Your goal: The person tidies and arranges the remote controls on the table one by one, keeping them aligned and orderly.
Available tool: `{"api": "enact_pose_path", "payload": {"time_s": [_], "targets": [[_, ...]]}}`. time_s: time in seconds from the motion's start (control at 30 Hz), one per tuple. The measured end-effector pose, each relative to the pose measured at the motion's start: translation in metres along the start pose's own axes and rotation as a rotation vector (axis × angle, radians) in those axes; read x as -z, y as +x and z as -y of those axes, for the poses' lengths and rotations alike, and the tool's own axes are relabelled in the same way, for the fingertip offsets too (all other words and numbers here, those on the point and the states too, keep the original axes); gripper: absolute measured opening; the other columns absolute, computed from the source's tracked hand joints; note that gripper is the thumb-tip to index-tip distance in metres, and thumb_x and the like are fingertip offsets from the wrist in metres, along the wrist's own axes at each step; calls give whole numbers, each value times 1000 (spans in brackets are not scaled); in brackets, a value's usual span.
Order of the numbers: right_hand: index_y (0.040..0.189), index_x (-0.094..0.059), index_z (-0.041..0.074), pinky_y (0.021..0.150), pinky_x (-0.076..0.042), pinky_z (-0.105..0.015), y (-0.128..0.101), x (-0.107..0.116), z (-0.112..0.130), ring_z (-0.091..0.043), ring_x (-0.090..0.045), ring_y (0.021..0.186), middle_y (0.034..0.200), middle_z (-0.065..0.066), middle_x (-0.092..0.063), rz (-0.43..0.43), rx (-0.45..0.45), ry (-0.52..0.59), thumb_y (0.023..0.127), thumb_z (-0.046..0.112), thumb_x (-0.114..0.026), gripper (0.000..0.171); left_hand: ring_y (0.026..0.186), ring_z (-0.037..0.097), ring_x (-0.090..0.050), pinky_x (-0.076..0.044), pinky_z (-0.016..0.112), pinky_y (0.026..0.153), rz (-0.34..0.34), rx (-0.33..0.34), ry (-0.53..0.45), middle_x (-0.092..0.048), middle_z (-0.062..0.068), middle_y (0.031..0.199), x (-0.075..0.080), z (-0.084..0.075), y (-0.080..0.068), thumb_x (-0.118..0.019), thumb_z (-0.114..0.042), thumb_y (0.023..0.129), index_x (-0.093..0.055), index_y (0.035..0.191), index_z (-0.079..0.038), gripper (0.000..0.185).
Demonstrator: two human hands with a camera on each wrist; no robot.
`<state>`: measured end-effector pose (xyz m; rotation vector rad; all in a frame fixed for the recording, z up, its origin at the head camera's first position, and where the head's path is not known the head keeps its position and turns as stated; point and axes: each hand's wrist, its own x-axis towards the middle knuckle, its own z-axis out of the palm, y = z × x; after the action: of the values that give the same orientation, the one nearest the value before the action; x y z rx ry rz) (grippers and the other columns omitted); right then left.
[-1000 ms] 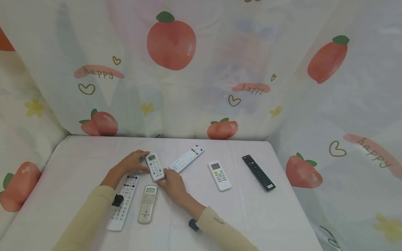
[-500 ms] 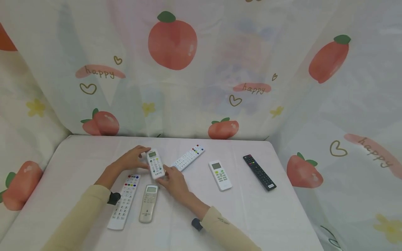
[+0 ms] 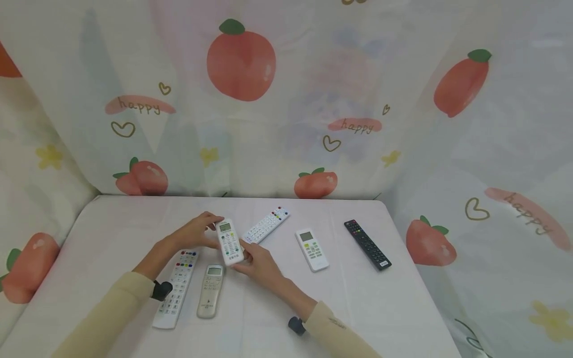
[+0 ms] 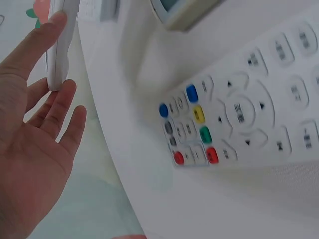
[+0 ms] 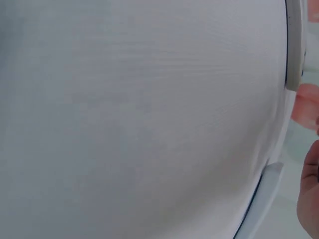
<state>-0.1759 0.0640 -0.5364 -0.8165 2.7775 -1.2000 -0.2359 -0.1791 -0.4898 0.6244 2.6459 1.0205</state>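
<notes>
Now both hands (image 3: 224,246) hold the small white remote (image 3: 230,241), shifted slightly right since before.

Bright, even, soft light; faint shadows; wrist views blurred, perhaps too close.

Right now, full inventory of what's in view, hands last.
held remote: 1, white with small screen, between both hands, centre-left
long remote: 1, white, coloured buttons, front left
silver remote: 1, silver-beige, beside the long remote
angled remote: 1, white, behind the hands
screen remote: 1, white, right of centre
black remote: 1, black, far right
table: 1, white
curtain: peach print, behind
left hand: grips held remote's top end
right hand: pinches its lower end
</notes>
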Motion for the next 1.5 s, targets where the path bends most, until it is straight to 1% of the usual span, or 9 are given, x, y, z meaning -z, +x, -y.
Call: {"api": "enact_pose_path", "payload": {"time_s": [0.2, 0.37, 0.47, 0.63, 0.8, 1.0, 1.27, 1.4, 1.5], "targets": [[144, -49, -2, 67, -47, -17, -16, 10, -2, -4, -51, 78, 90, 4, -59, 1, 5, 32, 82, 22, -84, 75, 113, 30, -53, -49, 46, 93, 17, -24, -6, -49, 17, 133, -9, -17, 1, -88, -23, 77, -47, 144, 4, 83], [147, -45, -2, 63, -45, -16, -29, 17, -1, -3, -48, 74, 86, 8, -55, 33, -38, 61, 82, 23, -85, 80, 111, 28, -53, -49, 46, 92, 47, -103, -3, -49, 15, 129, -17, -28, 0, -88, -22, 77, -48, 143, 5, 82], [149, -41, -1, 61, -44, -17, -37, 19, -1, -2, -47, 72, 83, 9, -54, 58, -75, 86, 82, 23, -85, 84, 111, 27, -52, -48, 45, 93, 69, -133, 2, -49, 13, 128, -22, -34, -1, -88, -22, 77, -48, 143, 5, 82], [152, -37, 0, 59, -43, -17, -48, 20, -3, -1, -47, 68, 81, 11, -53, 100, -129, 92, 81, 26, -85, 89, 112, 24, -53, -50, 41, 94, 107, -129, 32, -50, 9, 129, -30, -41, -3, -89, -27, 75, -49, 144, 2, 85], [151, -36, -4, 56, -42, -17, -58, 20, -1, -1, -46, 65, 77, 11, -52, 113, -158, 89, 79, 26, -86, 92, 112, 23, -53, -49, 41, 95, 146, -121, 14, -50, 7, 128, -38, -48, -5, -90, -27, 74, -49, 144, 1, 85], [150, -37, -6, 55, -42, -17, -71, 18, 2, 0, -46, 62, 74, 11, -52, 120, -185, 73, 78, 26, -87, 93, 112, 21, -54, -48, 41, 96, 178, -100, 36, -52, 5, 128, -49, -49, -6, -90, -28, 74, -51, 144, -2, 84], [150, -36, -7, 54, -43, -17, -84, 15, 8, -1, -47, 60, 73, 11, -52, 140, -246, 88, 78, 25, -87, 94, 115, 26, -56, -48, 45, 98, 209, -150, 38, -53, 11, 133, -61, -42, -8, -90, -29, 74, -51, 142, 1, 84], [151, -33, -6, 53, -44, -18, -88, 13, 9, -2, -48, 59, 71, 10, -53, 152, -270, 106, 77, 26, -87, 97, 118, 25, -55, -47, 44, 100, 220, -131, 49, -52, 9, 137, -68, -39, -8, -90, -29, 73, -51, 144, -3, 85], [152, -31, -5, 53, -45, -18, -91, 12, 9, -2, -49, 59, 72, 11, -54, 165, -283, 121, 77, 26, -87, 99, 120, 25, -54, -46, 45, 102, 232, -101, 64, -52, 8, 137, -72, -39, -9, -90, -30, 72, -52, 144, -5, 86]]}}
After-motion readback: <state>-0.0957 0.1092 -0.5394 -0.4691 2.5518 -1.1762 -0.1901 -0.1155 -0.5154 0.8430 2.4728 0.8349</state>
